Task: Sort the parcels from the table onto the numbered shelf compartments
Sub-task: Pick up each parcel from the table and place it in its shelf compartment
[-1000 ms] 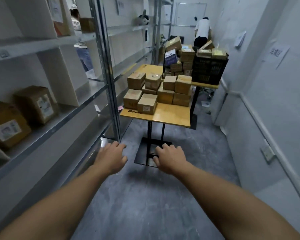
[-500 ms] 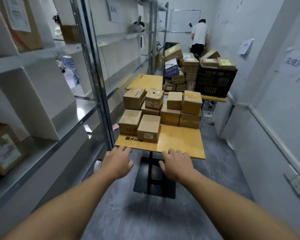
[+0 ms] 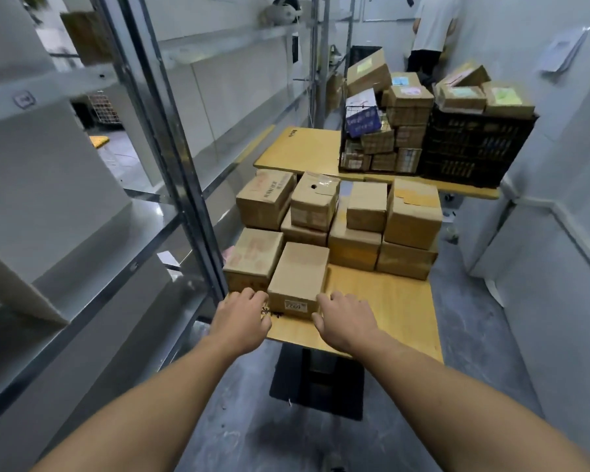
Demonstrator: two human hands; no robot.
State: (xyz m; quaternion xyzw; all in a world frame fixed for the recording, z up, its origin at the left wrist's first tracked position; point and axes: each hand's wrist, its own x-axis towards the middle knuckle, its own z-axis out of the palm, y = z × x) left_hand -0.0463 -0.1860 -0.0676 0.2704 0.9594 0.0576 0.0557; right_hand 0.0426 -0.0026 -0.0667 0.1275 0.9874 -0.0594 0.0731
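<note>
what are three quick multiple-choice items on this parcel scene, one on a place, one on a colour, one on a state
1. Where is the parcel with the white label?
A) on the floor
B) at the front edge of the near table, between the left hand and the right hand
C) on a shelf

2. What colour is the crate on the far table?
A) blue
B) white
C) black

3. The labelled parcel is:
A) resting on the table
B) lifted in the air
C) torn open

Answers:
1 B, it stands at the front edge with a hand at each side.
2 C, its lattice walls are black.
3 A, its base sits flat on the tabletop.
</note>
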